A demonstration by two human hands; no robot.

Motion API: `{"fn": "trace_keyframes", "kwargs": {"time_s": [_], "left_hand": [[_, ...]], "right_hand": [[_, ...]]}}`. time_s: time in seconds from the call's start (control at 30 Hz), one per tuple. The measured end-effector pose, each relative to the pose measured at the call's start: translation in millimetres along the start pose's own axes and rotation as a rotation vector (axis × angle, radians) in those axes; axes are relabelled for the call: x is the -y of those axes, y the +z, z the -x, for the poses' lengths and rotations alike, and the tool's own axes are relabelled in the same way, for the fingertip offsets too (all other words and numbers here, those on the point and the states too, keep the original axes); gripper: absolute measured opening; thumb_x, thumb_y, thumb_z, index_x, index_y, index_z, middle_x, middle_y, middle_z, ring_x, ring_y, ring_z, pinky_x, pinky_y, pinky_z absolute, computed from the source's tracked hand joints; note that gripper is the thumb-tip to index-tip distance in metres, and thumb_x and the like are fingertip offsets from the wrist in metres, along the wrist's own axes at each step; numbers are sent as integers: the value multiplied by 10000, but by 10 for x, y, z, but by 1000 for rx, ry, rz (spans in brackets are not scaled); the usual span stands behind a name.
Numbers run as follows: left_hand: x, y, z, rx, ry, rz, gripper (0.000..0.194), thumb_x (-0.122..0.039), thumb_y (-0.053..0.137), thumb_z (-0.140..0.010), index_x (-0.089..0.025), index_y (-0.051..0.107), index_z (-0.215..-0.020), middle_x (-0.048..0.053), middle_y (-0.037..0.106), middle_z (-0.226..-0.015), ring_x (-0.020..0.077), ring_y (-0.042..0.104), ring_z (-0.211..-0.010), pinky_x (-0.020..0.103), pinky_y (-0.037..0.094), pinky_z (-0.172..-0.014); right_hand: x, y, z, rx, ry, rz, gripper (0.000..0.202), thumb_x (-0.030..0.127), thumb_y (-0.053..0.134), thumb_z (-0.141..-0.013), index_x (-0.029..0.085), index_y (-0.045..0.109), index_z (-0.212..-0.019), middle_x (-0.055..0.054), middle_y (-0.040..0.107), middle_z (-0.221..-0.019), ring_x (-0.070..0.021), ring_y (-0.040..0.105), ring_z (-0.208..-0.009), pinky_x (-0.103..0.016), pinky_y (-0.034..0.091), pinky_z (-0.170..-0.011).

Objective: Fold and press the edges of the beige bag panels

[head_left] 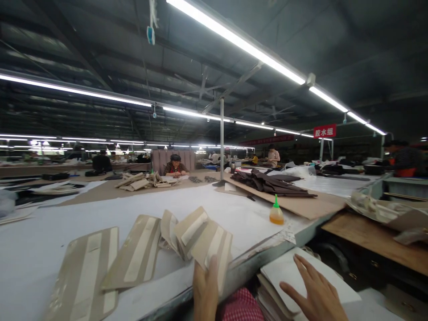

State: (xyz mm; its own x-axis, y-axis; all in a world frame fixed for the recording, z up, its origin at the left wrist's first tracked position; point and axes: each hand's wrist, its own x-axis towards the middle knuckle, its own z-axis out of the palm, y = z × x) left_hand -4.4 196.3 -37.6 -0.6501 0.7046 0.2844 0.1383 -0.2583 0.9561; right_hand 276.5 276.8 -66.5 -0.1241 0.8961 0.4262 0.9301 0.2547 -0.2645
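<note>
Mid-handling of panels: left hand point(205, 290) gripping beige striped fabric panel point(212, 249); right hand point(317, 294) spread flat on white sheet stack point(294, 272), right of panel; next likely needs a sheet pinched free

Both hands point(205, 290) point(316, 292) low, fingers extended.

Left hand point(204, 292) holds beige pieces point(203, 238) at the tabletop point(50, 240) edge; right hand point(317, 296) rests flat on stacked sheets point(287, 272).
</note>
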Motion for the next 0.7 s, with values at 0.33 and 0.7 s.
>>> {"fn": "trace_keyframes", "kwargs": {"time_s": [0.33, 0.7], "left_hand": [[-179, -185, 115, -3, -46, 95, 574, -562, 527, -888, -101, 630, -1213, 211, 675, -1286, 349, 580, -1277, 488, 395, -1135], [-98, -814, 576, -8, 14, -79, 348, -410, 698, -796, -179, 731, -1055, 129, 724, -1163, 393, 484, -1364, 526, 317, -1200]], "right_hand": [[-94, 78, 194, 225, -29, -8, 716, 569, 606, -773, 176, 624, -1370, -146, 489, -1509, -376, 429, -1408, -530, 335, -1152], [-51, -260, 309, 306, -222, -209, 545, 401, 754, -838, 191, 589, -1314, -123, 513, -1468, -332, 450, -1361, -574, 331, -1120]]}}
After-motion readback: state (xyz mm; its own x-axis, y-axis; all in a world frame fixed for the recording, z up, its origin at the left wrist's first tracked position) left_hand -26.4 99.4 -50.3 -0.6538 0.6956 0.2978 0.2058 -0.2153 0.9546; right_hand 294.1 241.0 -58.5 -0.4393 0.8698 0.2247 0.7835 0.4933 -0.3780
